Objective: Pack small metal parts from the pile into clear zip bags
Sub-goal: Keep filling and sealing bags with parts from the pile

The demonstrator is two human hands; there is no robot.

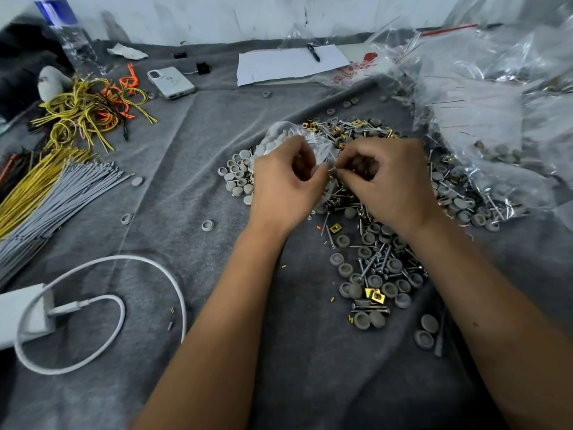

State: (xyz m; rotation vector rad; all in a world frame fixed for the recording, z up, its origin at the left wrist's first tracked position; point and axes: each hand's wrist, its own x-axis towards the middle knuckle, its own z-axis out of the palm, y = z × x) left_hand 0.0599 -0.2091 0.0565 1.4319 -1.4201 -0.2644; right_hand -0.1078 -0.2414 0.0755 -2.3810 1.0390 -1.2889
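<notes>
both hands (286, 184) (384, 181) pinch crumpled clear zip bag (313, 144) over screw pile (381, 262).

Cloth (192, 156) open left; pile (372, 249) crowds right.

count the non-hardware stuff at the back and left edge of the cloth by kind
phone: 1
water bottle: 1
pen: 1
sheet of paper: 1
charger with cable: 1
total: 5
</notes>
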